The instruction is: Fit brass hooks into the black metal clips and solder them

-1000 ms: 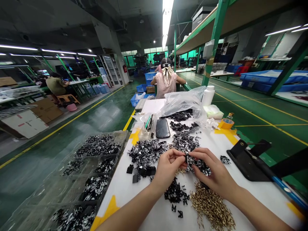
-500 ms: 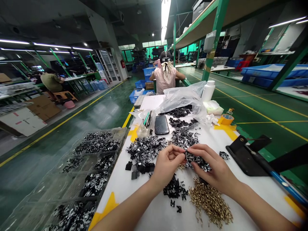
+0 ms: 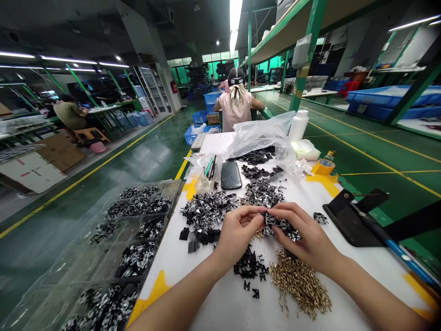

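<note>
Above the workbench [image 3: 213, 303], left hand [image 3: 237, 236], right hand [image 3: 306, 234], both pinching crosswise black-silver clips [image 3: 280, 226]

Metal clips [image 3: 206, 211] lie on the workbench [image 3: 165, 271], beside a divided tray [image 3: 103, 262].

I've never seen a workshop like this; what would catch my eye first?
The white workbench stands out, strewn with black-and-silver metal clips, the left hand and right hand pinching a clump beside brass-coloured hooks. Left of the bench lies a clear compartmented tray of similar clips. Farther along, a co-worker in a pink top sits facing away.
</note>
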Action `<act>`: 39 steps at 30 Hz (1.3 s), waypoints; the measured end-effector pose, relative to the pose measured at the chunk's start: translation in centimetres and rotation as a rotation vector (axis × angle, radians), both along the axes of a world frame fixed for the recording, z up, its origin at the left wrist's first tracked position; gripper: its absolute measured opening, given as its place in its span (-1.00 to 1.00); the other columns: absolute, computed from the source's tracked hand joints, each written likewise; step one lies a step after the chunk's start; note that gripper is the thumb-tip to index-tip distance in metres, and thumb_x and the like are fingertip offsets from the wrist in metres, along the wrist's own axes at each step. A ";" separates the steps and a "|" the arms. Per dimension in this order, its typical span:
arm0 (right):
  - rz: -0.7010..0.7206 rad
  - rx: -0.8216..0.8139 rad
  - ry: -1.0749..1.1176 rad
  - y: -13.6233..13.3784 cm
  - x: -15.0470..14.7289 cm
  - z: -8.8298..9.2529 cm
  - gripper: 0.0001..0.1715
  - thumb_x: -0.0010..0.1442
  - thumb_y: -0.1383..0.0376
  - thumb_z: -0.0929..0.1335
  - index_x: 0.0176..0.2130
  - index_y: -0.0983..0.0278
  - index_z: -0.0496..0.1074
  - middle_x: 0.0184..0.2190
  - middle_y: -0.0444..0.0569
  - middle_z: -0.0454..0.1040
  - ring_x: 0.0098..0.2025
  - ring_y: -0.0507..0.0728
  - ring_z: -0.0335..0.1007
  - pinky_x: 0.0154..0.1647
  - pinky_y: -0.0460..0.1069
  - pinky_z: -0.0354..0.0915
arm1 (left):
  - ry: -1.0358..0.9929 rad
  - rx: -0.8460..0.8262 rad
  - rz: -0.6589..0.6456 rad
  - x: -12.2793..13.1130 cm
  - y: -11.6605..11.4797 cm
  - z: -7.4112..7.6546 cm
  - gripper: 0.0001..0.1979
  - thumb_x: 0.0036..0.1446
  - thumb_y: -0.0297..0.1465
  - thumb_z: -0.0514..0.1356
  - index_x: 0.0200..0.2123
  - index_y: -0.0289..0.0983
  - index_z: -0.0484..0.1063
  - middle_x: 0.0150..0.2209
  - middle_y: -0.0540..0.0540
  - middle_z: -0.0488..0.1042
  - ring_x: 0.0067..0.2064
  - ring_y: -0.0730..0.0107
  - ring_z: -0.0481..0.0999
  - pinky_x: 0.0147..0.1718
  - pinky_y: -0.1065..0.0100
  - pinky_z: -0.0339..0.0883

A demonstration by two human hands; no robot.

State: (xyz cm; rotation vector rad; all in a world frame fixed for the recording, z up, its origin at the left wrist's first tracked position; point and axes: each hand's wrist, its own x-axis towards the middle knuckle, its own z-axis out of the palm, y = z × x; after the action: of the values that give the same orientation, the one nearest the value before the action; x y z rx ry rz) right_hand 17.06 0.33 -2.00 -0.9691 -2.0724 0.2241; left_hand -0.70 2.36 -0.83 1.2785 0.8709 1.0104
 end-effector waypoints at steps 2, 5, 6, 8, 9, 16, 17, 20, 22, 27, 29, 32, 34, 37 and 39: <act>-0.003 -0.007 0.001 0.0 0.0 0.1 -0.61 0.18 0.42 0.25 0.03 0.26 0.22 -0.10 0.06 0.26 -0.03 0.14 0.24 -0.10 0.07 0.32 | 0.001 0.002 -0.010 0.0 0.1 -0.1 -0.79 0.09 -0.42 0.20 -0.18 -0.31 0.48 -0.33 -0.10 0.50 -0.29 0.41 0.48 -0.24 0.37 0.39; -0.022 -0.023 -0.004 -0.1 -0.1 0.1 -0.64 0.18 0.41 0.25 0.00 0.27 0.23 -0.11 0.07 0.26 -0.05 0.14 0.24 -0.11 0.08 0.31 | -0.008 -0.004 -0.017 -0.1 0.1 -0.2 -0.81 0.09 -0.40 0.21 -0.19 -0.32 0.47 -0.30 -0.12 0.50 -0.27 0.40 0.48 -0.22 0.36 0.39; -0.027 -0.028 -0.007 -0.1 -0.1 0.1 -0.65 0.18 0.41 0.25 -0.01 0.27 0.24 -0.12 0.06 0.26 -0.06 0.14 0.25 -0.11 0.08 0.32 | -0.009 -0.003 -0.019 -0.1 0.1 -0.2 -0.81 0.09 -0.40 0.21 -0.20 -0.32 0.47 -0.29 -0.13 0.50 -0.27 0.40 0.48 -0.21 0.36 0.38; -0.039 -0.034 -0.010 -0.1 -0.2 0.1 -0.67 0.18 0.40 0.24 -0.02 0.27 0.24 -0.13 0.06 0.26 -0.06 0.15 0.26 -0.12 0.09 0.33 | -0.010 0.001 -0.023 0.0 0.2 -0.2 -0.81 0.09 -0.40 0.21 -0.21 -0.33 0.47 -0.29 -0.13 0.49 -0.26 0.40 0.48 -0.21 0.36 0.38; -0.042 -0.036 -0.009 -0.1 -0.2 0.1 -0.67 0.18 0.39 0.24 -0.02 0.26 0.25 -0.13 0.06 0.27 -0.06 0.16 0.26 -0.13 0.10 0.33 | -0.013 0.001 -0.027 0.0 0.2 -0.1 -0.82 0.09 -0.41 0.21 -0.21 -0.33 0.47 -0.29 -0.13 0.49 -0.26 0.40 0.48 -0.21 0.36 0.38; -0.052 -0.074 0.012 -0.1 -0.3 0.1 -0.67 0.19 0.40 0.23 -0.01 0.25 0.23 -0.14 0.05 0.24 -0.15 0.12 0.30 -0.19 0.06 0.34 | -0.033 -0.059 -0.078 0.0 0.2 0.1 -0.81 0.08 -0.40 0.22 -0.20 -0.32 0.43 -0.35 -0.07 0.44 -0.35 0.47 0.48 -0.25 0.38 0.38; -0.044 -0.077 0.002 -0.2 -0.2 0.1 -0.66 0.19 0.40 0.23 -0.01 0.26 0.23 -0.14 0.05 0.23 -0.13 0.12 0.29 -0.17 0.06 0.33 | -0.037 -0.060 -0.080 0.0 0.2 0.1 -0.81 0.08 -0.40 0.23 -0.21 -0.32 0.43 -0.36 -0.05 0.42 -0.35 0.47 0.48 -0.26 0.39 0.38; -0.022 -0.060 -0.027 -0.2 -0.2 0.0 -0.64 0.20 0.42 0.22 0.01 0.27 0.22 -0.12 0.06 0.22 -0.06 0.13 0.23 -0.11 0.08 0.30 | -0.033 -0.077 -0.074 0.0 0.2 0.2 -0.83 0.06 -0.42 0.23 -0.23 -0.31 0.42 -0.40 -0.02 0.41 -0.36 0.48 0.48 -0.27 0.41 0.36; -0.021 -0.032 -0.035 -0.2 -0.2 -0.1 -0.62 0.20 0.43 0.22 0.03 0.28 0.21 -0.11 0.07 0.22 -0.03 0.15 0.21 -0.09 0.08 0.29 | -0.022 -0.098 -0.070 0.0 0.2 0.3 -0.84 0.05 -0.43 0.24 -0.24 -0.31 0.41 -0.36 -0.05 0.43 -0.36 0.48 0.49 -0.27 0.41 0.36; -0.006 -0.009 -0.053 -0.2 -0.4 -0.3 -0.56 0.19 0.45 0.22 0.08 0.26 0.19 -0.09 0.06 0.23 -0.02 0.14 0.19 -0.07 0.07 0.29 | 0.015 -0.128 -0.072 -0.1 0.5 0.3 -0.83 0.02 -0.43 0.26 -0.27 -0.35 0.42 -0.41 -0.06 0.44 -0.39 0.46 0.46 -0.31 0.39 0.37; 0.003 -0.013 -0.046 -0.2 -0.5 -0.3 -0.52 0.20 0.45 0.22 0.10 0.23 0.16 -0.07 0.05 0.24 0.00 0.14 0.19 -0.05 0.08 0.28 | 0.043 -0.129 -0.079 -0.2 0.7 0.2 -0.82 0.03 -0.43 0.25 -0.26 -0.35 0.44 -0.42 -0.06 0.44 -0.37 0.45 0.45 -0.30 0.39 0.35; 0.007 -0.007 -0.031 -0.2 -0.4 -0.3 -0.52 0.19 0.44 0.23 0.11 0.23 0.14 -0.05 0.06 0.23 0.02 0.14 0.17 -0.02 0.09 0.27 | 0.062 -0.120 -0.102 -0.3 0.8 0.0 -0.80 0.05 -0.41 0.22 -0.21 -0.34 0.46 -0.35 -0.11 0.47 -0.31 0.42 0.45 -0.25 0.37 0.34; 0.010 0.010 -0.043 -0.2 -0.3 -0.2 -0.55 0.19 0.42 0.24 0.08 0.24 0.17 -0.06 0.07 0.24 0.01 0.15 0.19 -0.04 0.10 0.29 | 0.062 -0.121 -0.113 -0.4 0.9 -0.1 -0.80 0.06 -0.40 0.22 -0.22 -0.33 0.47 -0.31 -0.13 0.48 -0.29 0.40 0.45 -0.25 0.36 0.33; 0.015 0.040 -0.073 -0.1 -0.2 -0.1 -0.59 0.18 0.41 0.25 0.04 0.25 0.21 -0.09 0.08 0.26 -0.03 0.17 0.22 -0.10 0.11 0.31 | 0.048 -0.121 -0.117 -0.5 0.9 -0.4 -0.80 0.04 -0.39 0.23 -0.23 -0.32 0.48 -0.30 -0.13 0.49 -0.28 0.39 0.45 -0.24 0.36 0.32; 0.015 0.058 -0.077 0.0 -0.2 -0.1 -0.61 0.18 0.41 0.26 0.03 0.26 0.21 -0.10 0.08 0.27 -0.05 0.18 0.23 -0.12 0.12 0.32 | 0.045 -0.111 -0.117 -0.6 1.0 -0.5 -0.79 0.04 -0.37 0.24 -0.23 -0.31 0.48 -0.29 -0.13 0.50 -0.26 0.37 0.46 -0.23 0.35 0.32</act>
State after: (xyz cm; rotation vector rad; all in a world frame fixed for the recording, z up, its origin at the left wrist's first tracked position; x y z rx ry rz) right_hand 16.83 0.30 -2.08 -0.9407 -2.1450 0.1357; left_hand -1.29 3.33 -1.33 1.2469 0.8650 0.8324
